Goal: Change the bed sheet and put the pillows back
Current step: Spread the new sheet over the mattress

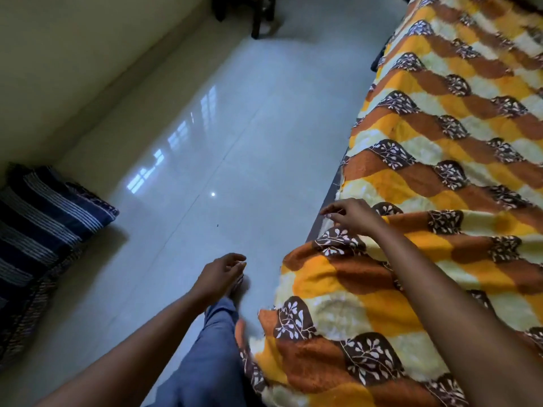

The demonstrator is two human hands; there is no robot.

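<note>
The patterned bed sheet (440, 171) lies spread over the bed. Above its edge hovers the right hand (352, 215), fingers loosely bent, gripping nothing. The left hand (219, 274) hangs relaxed and empty beside the sheet, with the striped pillow (44, 218) well apart from it.

Both forearms are bare from the wrist down to the lower edge of the view, with skin uncovered at each wrist. The left hand (220, 274) and the right hand (352, 214) are bare too, and short, pale fingernails show at their fingertips. Below the left hand, just beside its forearm, runs a blue-grey trouser leg (205, 362) of soft, creased cloth like faded denim, narrowing toward its hem. Past that hem, just under the left hand, a bare foot (239, 286) shows, too blurred for detail.
</note>
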